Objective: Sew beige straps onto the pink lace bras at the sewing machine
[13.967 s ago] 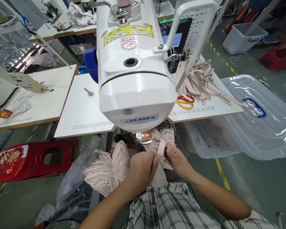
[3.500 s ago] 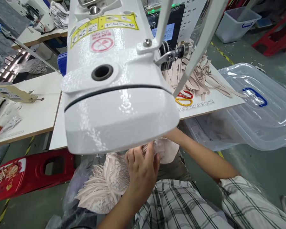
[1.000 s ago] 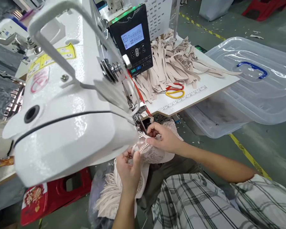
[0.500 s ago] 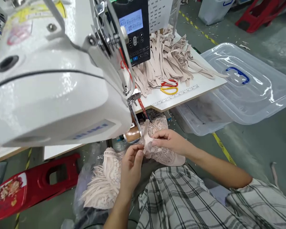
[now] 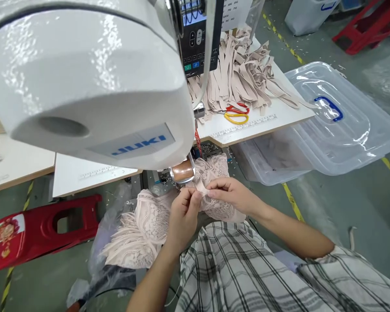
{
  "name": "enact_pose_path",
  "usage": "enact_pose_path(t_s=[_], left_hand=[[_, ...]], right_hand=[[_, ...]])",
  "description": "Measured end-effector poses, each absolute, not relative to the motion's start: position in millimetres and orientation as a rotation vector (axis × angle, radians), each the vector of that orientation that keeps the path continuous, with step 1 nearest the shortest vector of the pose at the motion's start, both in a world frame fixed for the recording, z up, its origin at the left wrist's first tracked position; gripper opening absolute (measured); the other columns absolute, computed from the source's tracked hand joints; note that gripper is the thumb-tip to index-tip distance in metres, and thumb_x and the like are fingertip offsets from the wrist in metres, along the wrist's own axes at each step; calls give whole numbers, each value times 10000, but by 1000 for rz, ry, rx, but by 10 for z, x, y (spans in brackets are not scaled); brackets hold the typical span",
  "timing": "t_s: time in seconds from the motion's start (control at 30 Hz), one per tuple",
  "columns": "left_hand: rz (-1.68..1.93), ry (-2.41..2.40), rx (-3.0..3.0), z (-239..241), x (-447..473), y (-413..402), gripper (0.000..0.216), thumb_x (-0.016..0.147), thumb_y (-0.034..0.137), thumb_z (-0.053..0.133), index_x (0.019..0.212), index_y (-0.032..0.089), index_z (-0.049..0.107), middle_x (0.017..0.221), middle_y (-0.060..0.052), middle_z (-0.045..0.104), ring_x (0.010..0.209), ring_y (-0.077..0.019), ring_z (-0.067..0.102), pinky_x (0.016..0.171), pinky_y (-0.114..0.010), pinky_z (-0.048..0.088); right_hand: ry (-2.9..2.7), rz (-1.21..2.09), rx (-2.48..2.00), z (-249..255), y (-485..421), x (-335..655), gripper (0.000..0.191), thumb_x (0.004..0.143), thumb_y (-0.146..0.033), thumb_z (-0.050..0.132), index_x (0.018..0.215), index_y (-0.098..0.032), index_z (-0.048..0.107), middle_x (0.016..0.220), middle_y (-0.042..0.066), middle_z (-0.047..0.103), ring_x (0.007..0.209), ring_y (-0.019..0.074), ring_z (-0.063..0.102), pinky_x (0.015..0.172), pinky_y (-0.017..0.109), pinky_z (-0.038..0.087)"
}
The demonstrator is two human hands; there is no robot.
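Note:
My left hand (image 5: 184,211) pinches a short beige fabric strip (image 5: 201,187) between thumb and fingertips. From the other side my right hand (image 5: 229,193) grips the same strip, its thumb and forefinger almost touching the left fingertips. The strip lies over a beige lace bra (image 5: 222,210), which spreads under the right hand toward my lap. Left of the left hand rests a stack of similar lace bras (image 5: 152,216), layered edge on edge. Just beyond my hands is the head of a white sewing machine (image 5: 117,108); its needle area is hidden from this angle.
On the white machine table (image 5: 266,121) lie a pile of beige strips (image 5: 237,73) and red-and-yellow scissors (image 5: 236,115). A clear plastic bin lid (image 5: 351,121) rests over a bin at the right. A red stool (image 5: 42,232) stands on the left.
The camera view has shifted, so the machine head looks larger and lower. My left hand has come closer to the right; the strip end that stuck up now sits low between the fingers.

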State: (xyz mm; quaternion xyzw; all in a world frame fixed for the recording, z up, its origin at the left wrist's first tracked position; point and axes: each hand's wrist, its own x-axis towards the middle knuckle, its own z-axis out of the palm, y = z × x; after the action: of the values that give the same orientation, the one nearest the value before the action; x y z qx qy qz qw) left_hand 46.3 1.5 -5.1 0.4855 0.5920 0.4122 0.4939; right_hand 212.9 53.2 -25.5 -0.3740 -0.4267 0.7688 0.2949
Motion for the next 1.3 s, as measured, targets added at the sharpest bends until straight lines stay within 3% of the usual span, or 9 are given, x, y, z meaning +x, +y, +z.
enact_pose_path(t_s=[0.23, 0.33, 0.43, 0.6, 0.77, 1.0, 1.17, 1.23, 1.3], left_hand=[[1059, 1257, 961, -236, 467, -49, 401, 952, 537, 520, 733, 202, 485, 616, 52, 363, 554, -105, 306, 516, -230, 295], [1046, 1272, 959, -254, 423, -35, 421, 933, 569, 532, 732, 201, 496, 612, 51, 367, 558, -108, 320, 531, -232, 312], [1046, 1258, 959, -252, 382, -44, 365, 889, 540, 617, 810, 190, 549, 704, 26, 466, 634, -117, 406, 592, -231, 364], [1038, 1277, 927, -278, 338, -80, 272, 871, 435, 670, 835, 176, 592, 734, 13, 512, 668, -120, 451, 621, -234, 395], [1013, 1255, 859, -226, 268, -58, 277, 823, 434, 694, 874, 164, 658, 823, -42, 608, 737, -155, 535, 672, -269, 461], [994, 1222, 748, -156, 230, -25, 236, 768, 384, 715, 828, 161, 671, 752, -24, 604, 696, -146, 552, 659, -261, 464], [967, 1280, 903, -207, 207, -16, 280, 834, 454, 669, 805, 177, 641, 729, -5, 565, 670, -137, 503, 630, -246, 430], [1003, 1356, 1053, -211, 150, -30, 305, 862, 470, 648, 749, 187, 621, 730, -9, 551, 690, -149, 496, 636, -247, 422], [1091, 1389, 1127, -226, 67, -52, 319, 878, 490, 634, 758, 195, 635, 804, -34, 593, 786, -176, 541, 710, -260, 451]], right_hand=[[-411, 2548, -794, -444, 453, 1995, 425, 520, -404, 941, 721, -171, 648, 634, -41, 604, 575, 100, 564, 613, 238, 487], [-585, 2363, -892, -444, 454, 1980, 368, 573, -405, 918, 678, -173, 654, 627, -41, 603, 583, 96, 548, 598, 225, 462], [-786, 2183, -974, -414, 468, 1983, 342, 612, -434, 887, 653, -180, 662, 625, -41, 588, 595, 98, 516, 588, 229, 423], [-815, 2170, -1054, -396, 450, 1958, 378, 594, -474, 881, 673, -182, 652, 624, -45, 555, 575, 92, 458, 558, 229, 367], [-887, 2144, -1051, -385, 429, 1945, 367, 666, -483, 838, 682, -189, 618, 635, -48, 520, 571, 94, 418, 564, 239, 358], [-898, 2150, -1058, -379, 424, 1916, 380, 679, -499, 825, 710, -192, 603, 656, -39, 519, 577, 100, 420, 551, 238, 346], [-1150, 2061, -1050, -477, 412, 1941, 354, 747, -518, 764, 757, -197, 617, 705, -22, 560, 637, 124, 492, 618, 260, 411], [-1457, 1905, -1043, -556, 555, 2046, 303, 788, -492, 728, 808, -202, 641, 773, 7, 612, 692, 152, 549, 666, 289, 454], [-1746, 1508, -1142, -611, 866, 2216, 238, 838, -438, 676, 887, -205, 662, 872, 46, 653, 768, 187, 595, 735, 332, 489]])
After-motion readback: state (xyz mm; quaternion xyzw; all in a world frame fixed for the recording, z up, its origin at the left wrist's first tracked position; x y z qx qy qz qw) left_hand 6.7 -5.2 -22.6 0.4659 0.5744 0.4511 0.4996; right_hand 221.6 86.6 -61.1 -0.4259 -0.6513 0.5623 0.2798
